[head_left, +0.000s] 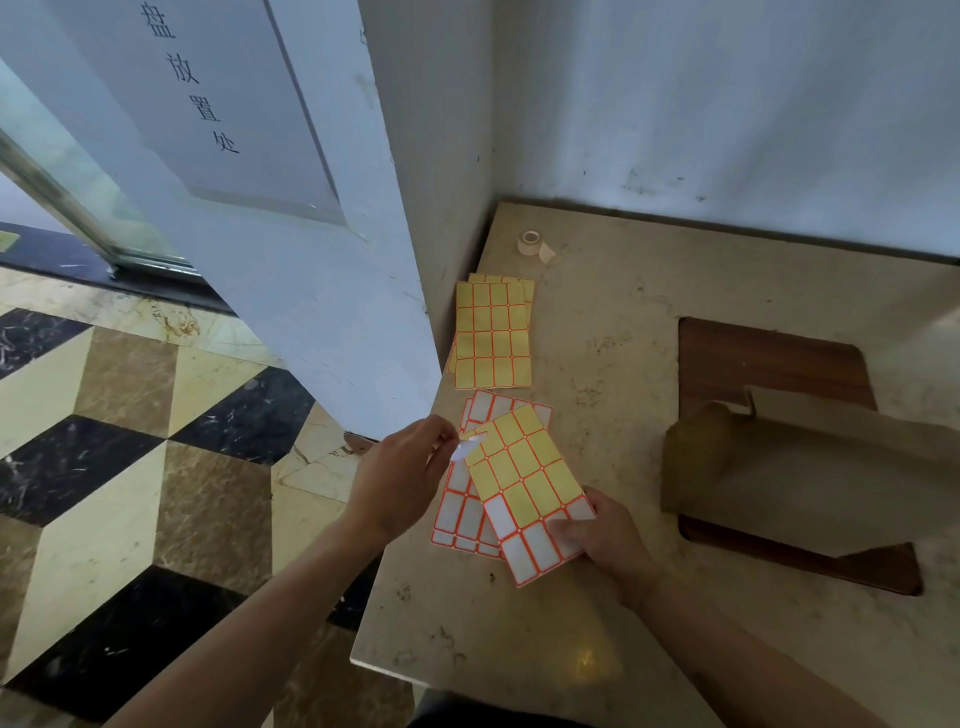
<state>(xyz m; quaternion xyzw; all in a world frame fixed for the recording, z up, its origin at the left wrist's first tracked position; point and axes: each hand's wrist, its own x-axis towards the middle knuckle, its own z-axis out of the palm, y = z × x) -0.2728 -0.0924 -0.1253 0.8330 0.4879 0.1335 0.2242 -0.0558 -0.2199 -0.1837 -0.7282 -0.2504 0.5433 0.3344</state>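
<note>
Yellow and white in red-edged cells, the label sheet (530, 483) is held just above the marble counter (623, 322), over other sheets (460, 514) lying there; the right hand (605, 545) pinches its near corner, thumb on top, while the left hand (400, 478) pinches a white label (465, 449) at its far corner

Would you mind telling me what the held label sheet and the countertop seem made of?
Label sheet: thin paper, probably; the peeled white sticker curls, and yellow cells look like smooth backing. Countertop: polished beige stone, likely marble, given mottled veins and a light glare.
</note>
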